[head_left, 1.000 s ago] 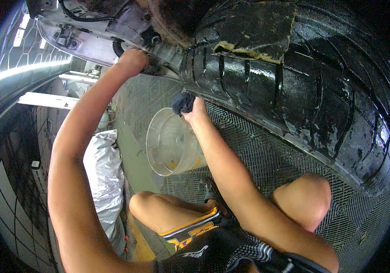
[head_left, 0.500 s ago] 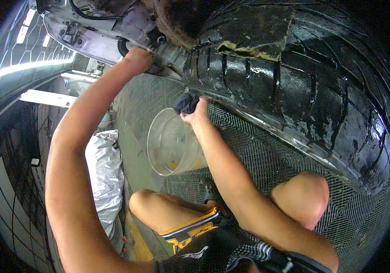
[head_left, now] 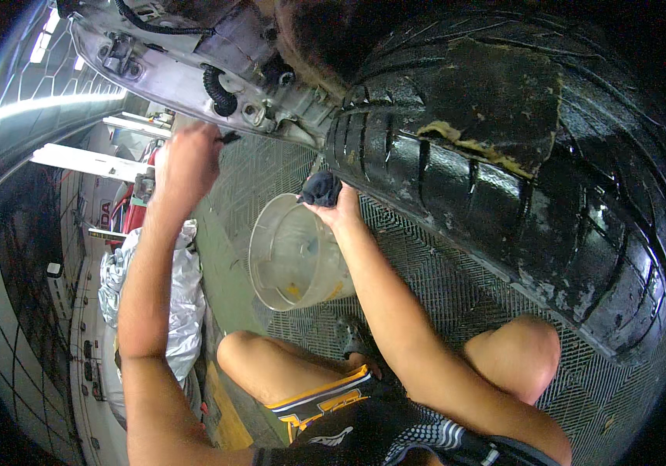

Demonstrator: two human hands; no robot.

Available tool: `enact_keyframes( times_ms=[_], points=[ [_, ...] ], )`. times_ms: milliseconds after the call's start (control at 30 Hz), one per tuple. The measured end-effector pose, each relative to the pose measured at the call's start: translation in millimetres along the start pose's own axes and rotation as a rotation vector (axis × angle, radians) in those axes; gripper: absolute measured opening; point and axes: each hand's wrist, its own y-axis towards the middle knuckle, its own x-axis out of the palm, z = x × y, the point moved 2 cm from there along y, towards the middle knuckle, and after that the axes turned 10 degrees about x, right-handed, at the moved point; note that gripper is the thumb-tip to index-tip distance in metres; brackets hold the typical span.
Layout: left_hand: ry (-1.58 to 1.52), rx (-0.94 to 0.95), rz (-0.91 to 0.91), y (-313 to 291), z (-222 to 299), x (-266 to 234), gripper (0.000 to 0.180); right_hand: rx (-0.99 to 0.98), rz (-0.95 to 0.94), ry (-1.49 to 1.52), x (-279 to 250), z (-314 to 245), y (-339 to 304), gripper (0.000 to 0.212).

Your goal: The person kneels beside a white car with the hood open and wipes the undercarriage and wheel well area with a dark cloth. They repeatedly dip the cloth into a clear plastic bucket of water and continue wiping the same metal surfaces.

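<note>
My left hand (head_left: 188, 165) is closed, held just below the pale car body panel (head_left: 174, 87). A small dark piece (head_left: 230, 137), its kind too blurred to name, sticks out from the fingers. Farther right, my right hand (head_left: 341, 206) grips a bunched black cloth (head_left: 321, 189) over the rim of a clear plastic bucket (head_left: 260, 268). Above the left hand, a black corrugated tube (head_left: 218, 92) hangs from the panel. The glossy black ribbed wheel-arch liner (head_left: 496, 213), with a dark torn-edged patch (head_left: 504, 101) on it, fills the upper right.
Dark grid matting (head_left: 457, 283) covers the floor under the bucket and liner. At the left lies crumpled silver sheeting (head_left: 182, 311), near a white lift arm (head_left: 77, 163). My bent knees (head_left: 513, 353) are close below the bucket.
My left hand has come away from the panel, down and to the left, with the small dark piece showing in it. My right hand with the cloth has dropped slightly.
</note>
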Motion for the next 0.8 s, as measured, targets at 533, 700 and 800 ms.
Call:
enact_keyframes(
  times_ms=[533,700,800],
  points=[
    [-0.005,0.071,0.307,-11.6,43.4,39.9,0.013,-0.136,-0.078,-0.546,54.0,33.2,-30.0,0.019],
    [0.258,0.086,0.109,53.6,-8.2,42.9,0.017,-0.139,-0.110,-0.600,71.0,35.6,-35.3,0.025],
    [0.280,0.092,0.067,62.9,-13.8,48.7,0.020,-0.097,-0.034,-0.565,66.0,37.9,-40.0,0.028]
  ],
)
